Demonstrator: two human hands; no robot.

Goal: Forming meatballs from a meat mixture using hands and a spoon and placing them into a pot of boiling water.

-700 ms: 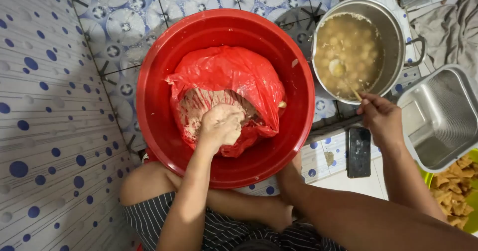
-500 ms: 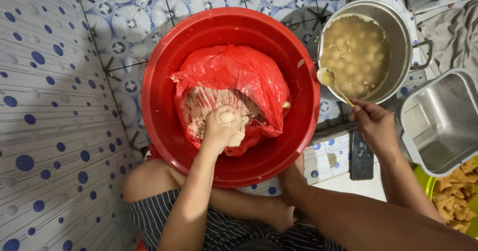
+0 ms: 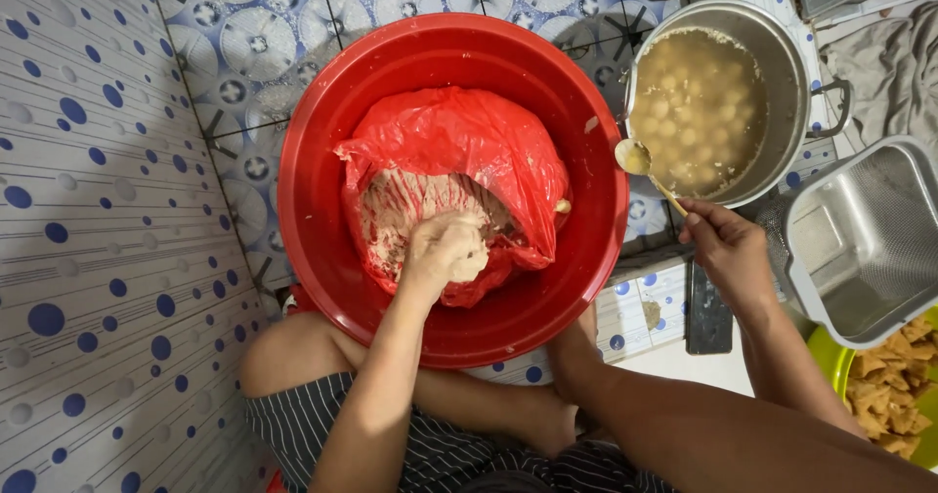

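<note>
Left hand (image 3: 445, 251) is closed in a fist around a lump of pale paste, squeezing it over the red bag (image 3: 469, 175) that lies open in the red basin (image 3: 322, 151). Right hand (image 3: 728, 249) grips the handle of a spoon (image 3: 635, 158); the bowl of the spoon hangs over the gap between the basin rim and the rim of the pot (image 3: 782, 53), and seems to carry a small pale lump, though this is hard to tell.

Paste (image 3: 396, 214): a good mass is left in the bag, filling its open mouth under the fist.

Pot: holds cloudy broth with many pale round balls floating close together, covering most of the surface. It stands just beside the basin on the tiled floor (image 3: 244, 43).

Judgement on progress: well under way, not finished. Many balls are already in the broth, yet the amount of paste left in the bag looks enough for many more.

Nearby: a steel tray (image 3: 909, 249) to the right of the pot, and below it a green bowl (image 3: 831, 356) of fried golden pieces. A dark flat object (image 3: 708, 312), possibly a phone, lies by the right wrist.
</note>
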